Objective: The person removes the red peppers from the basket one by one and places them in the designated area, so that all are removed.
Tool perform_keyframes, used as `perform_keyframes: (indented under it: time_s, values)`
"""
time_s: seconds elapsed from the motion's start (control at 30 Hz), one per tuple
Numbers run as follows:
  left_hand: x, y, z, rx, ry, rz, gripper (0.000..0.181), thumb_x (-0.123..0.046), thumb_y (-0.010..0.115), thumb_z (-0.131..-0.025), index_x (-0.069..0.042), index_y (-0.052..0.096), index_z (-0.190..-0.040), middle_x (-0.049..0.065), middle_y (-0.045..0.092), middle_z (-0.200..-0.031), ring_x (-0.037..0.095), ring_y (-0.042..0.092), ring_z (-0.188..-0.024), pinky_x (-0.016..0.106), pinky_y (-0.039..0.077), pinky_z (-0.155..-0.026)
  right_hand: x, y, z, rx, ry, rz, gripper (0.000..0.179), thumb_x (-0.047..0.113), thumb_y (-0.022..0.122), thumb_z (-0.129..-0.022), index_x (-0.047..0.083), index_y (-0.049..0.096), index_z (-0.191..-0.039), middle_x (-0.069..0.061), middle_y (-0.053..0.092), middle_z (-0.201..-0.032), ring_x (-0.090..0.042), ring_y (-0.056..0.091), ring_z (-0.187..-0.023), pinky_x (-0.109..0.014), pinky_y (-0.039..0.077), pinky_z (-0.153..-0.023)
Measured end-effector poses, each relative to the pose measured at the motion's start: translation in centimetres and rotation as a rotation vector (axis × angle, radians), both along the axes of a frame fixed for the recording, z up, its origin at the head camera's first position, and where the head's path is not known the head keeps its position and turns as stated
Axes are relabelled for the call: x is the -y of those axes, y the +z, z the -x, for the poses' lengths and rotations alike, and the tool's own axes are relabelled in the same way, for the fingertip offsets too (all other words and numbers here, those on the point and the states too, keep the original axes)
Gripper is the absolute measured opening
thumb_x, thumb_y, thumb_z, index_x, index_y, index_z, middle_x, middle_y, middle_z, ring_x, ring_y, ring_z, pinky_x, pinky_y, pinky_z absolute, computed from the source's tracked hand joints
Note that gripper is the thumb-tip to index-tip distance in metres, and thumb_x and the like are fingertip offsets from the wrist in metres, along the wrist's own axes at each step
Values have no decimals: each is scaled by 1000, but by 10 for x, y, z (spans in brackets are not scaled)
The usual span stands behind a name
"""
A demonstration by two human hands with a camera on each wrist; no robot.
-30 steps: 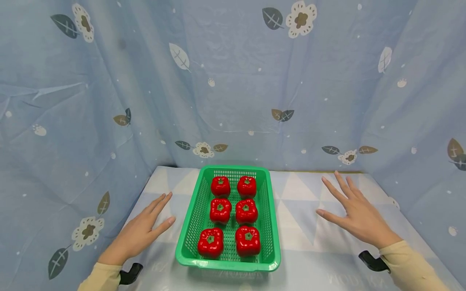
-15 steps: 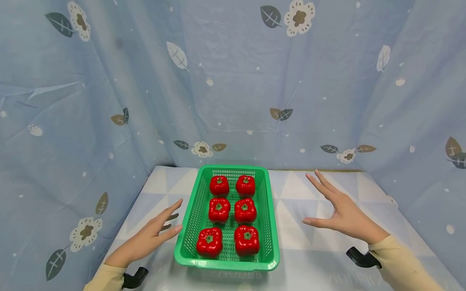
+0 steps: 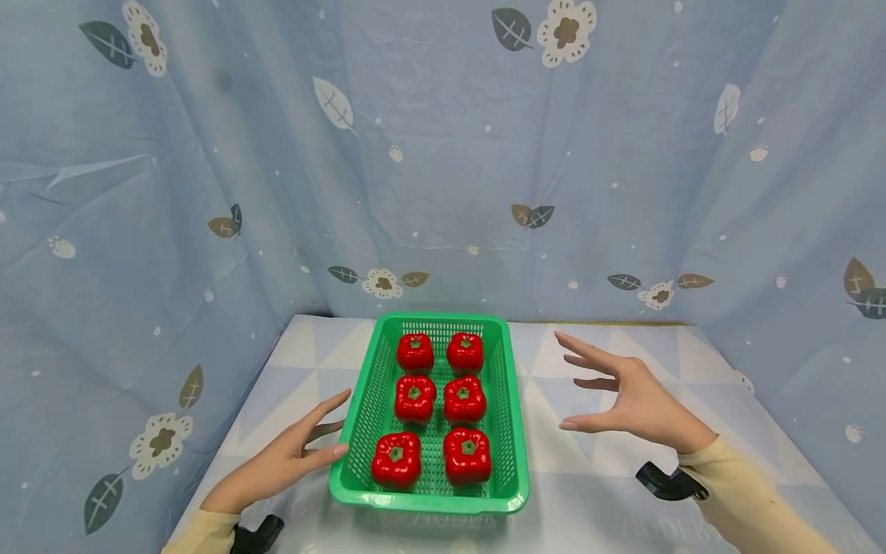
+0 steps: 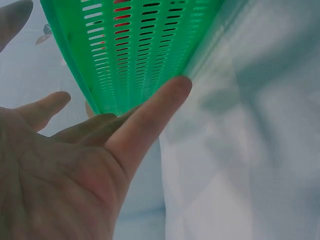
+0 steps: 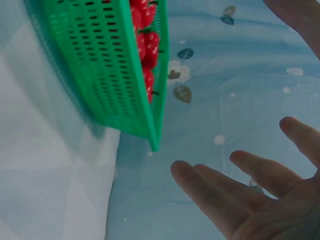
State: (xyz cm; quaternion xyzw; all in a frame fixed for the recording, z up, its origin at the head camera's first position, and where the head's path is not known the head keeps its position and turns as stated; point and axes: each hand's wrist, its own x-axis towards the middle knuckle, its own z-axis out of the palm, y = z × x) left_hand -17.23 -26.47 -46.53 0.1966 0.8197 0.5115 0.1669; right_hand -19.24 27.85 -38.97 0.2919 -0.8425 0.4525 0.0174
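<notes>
Head view: left grip [image 3: 280, 465] gapes empty by the basket [image 3: 429, 503], contact unclear — right grip [image 3: 631, 396] gapes empty, apart — worktop [image 3: 567, 481] cropped at near edge.

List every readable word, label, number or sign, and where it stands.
"ODER", apparently: part of a faint word on the tablecloth, left of the right sleeve in head view; rest illegible.
Tablecloth by the green basket's front edge: lettering too faint to read.
Red peppers, blue curtain: no text visible.
</notes>
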Motion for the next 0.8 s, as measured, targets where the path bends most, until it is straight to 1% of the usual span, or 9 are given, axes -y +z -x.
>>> perform_keyframes:
  time_s: [0.07,0.17,0.23,0.33,0.47,0.57,0.7,0.8]
  values:
    - [0,-1,-1,27,-12,-24,79,-21,65,-113,-23,17,-177,18,9,-181,59,36,-153,60,56,-108,4,1,2,9,41,36,107,25,102,-80,30,44,-169,2,44,-171,-19,58,-145,-40,62,-100]
    - [0,-3,-2,62,-34,-67,81,-18,65,-113,-24,16,-177,17,7,-182,59,35,-153,51,58,-106,9,1,4,28,93,79,100,20,101,-82,26,49,-167,0,48,-169,-21,59,-144,-42,62,-100]
    - [0,-4,-2,74,-50,-93,81,-16,64,-113,-25,16,-177,16,6,-182,59,34,-154,44,59,-105,13,1,4,44,114,97,98,18,101,-81,24,51,-166,0,49,-168,-24,60,-143,-43,62,-100]
    - [0,-6,-2,91,-61,-121,80,-14,63,-114,-24,15,-177,17,5,-182,59,32,-154,39,59,-104,20,3,6,68,139,115,98,16,102,-81,23,52,-165,0,50,-167,-28,60,-143,-45,62,-101]
    - [1,-7,-2,108,-62,-132,80,-14,63,-114,-23,15,-177,18,3,-182,61,29,-155,41,59,-105,31,4,8,92,176,141,98,13,101,-80,21,53,-165,-3,51,-167,-29,61,-141,-50,62,-100]
    - [1,-8,-3,103,-58,-122,80,-15,64,-114,-23,17,-177,19,2,-181,64,26,-155,45,57,-108,37,2,10,114,202,149,97,11,100,-81,18,52,-165,-6,50,-167,-30,62,-140,-49,62,-100]
    - [1,-9,-3,89,-60,-112,76,-16,62,-114,-22,19,-177,18,4,-182,66,23,-154,51,54,-112,46,0,13,144,246,162,97,9,99,-83,14,50,-166,-8,50,-167,-42,60,-140,-49,61,-100]
    - [0,-9,-3,86,-60,-120,75,-15,62,-114,-21,20,-176,18,5,-181,66,22,-155,51,54,-112,52,-1,15,154,289,170,96,7,98,-84,16,50,-166,-6,52,-166,-44,57,-142,-51,60,-103]
